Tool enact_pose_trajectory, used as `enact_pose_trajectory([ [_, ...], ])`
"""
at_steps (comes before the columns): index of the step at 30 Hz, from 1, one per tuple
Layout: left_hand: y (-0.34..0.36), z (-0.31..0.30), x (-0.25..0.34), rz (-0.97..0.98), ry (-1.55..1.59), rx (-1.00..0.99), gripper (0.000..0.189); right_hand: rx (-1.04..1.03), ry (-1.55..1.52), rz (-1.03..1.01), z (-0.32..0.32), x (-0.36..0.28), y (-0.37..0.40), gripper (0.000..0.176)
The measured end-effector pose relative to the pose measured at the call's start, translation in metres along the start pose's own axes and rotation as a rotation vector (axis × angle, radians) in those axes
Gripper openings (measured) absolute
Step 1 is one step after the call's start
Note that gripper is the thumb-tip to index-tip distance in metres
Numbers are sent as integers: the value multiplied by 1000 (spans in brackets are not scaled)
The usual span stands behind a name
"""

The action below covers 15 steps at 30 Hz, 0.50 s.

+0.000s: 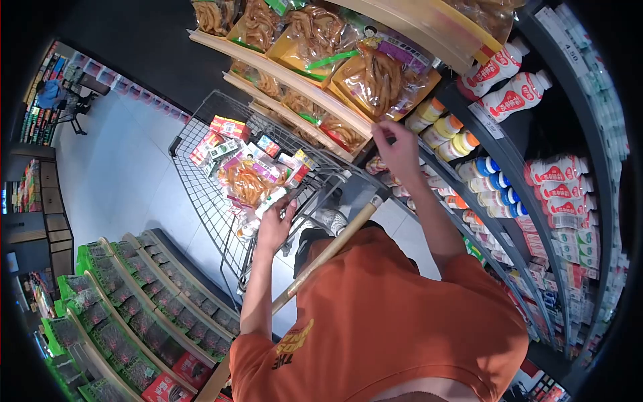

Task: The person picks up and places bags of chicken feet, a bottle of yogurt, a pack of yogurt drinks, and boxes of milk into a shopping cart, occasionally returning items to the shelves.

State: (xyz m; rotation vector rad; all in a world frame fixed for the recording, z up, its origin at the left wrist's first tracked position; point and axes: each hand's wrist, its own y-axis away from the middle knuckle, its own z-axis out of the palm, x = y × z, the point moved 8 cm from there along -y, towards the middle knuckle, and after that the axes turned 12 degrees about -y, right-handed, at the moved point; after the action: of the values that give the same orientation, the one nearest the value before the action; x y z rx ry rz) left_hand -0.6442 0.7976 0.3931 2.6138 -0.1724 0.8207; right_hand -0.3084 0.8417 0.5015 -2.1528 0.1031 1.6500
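My left hand [273,226] reaches into a wire shopping cart [195,165], its fingers around a small white package [270,201] with green marks; the hand partly hides it. Just beyond, a clear bag of brown chicken feet [249,182] with a purple label lies on several small boxes in the cart. My right hand [396,153] is raised beside the front edge of a wooden shelf [315,94], fingers curled in, with nothing visible in them. Above it on the shelf rests another bag of chicken feet [380,79] in a yellow tray.
White bottles with red labels [514,95] and rows of capped bottles [462,144] fill the shelves at right. The cart's handle [328,254] crosses before my body. Green packs line a tiered stand [127,295] at lower left. Another person [50,94] is far left by a cart.
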Motion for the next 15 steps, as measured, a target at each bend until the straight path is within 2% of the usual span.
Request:
enact_pose_trajectory([
  [1, 4, 2, 3, -31, 31, -66, 53, 14, 10, -2, -4, 3, -7, 15],
  [4, 6, 10, -5, -84, 203, -57, 53, -16, -15, 48, 2, 15, -12, 16],
  [9, 5, 15, -20, -64, 210, 44, 42, -177, -79, 141, 47, 35, -18, 13],
  [12, 14, -1, -8, -60, 208, 88, 42, -153, -172, -19, 68, 45, -53, 16],
  [15, 21, 5, -19, -95, 294, 37, 47, -35, 250, -201, 75, 11, -117, 32],
])
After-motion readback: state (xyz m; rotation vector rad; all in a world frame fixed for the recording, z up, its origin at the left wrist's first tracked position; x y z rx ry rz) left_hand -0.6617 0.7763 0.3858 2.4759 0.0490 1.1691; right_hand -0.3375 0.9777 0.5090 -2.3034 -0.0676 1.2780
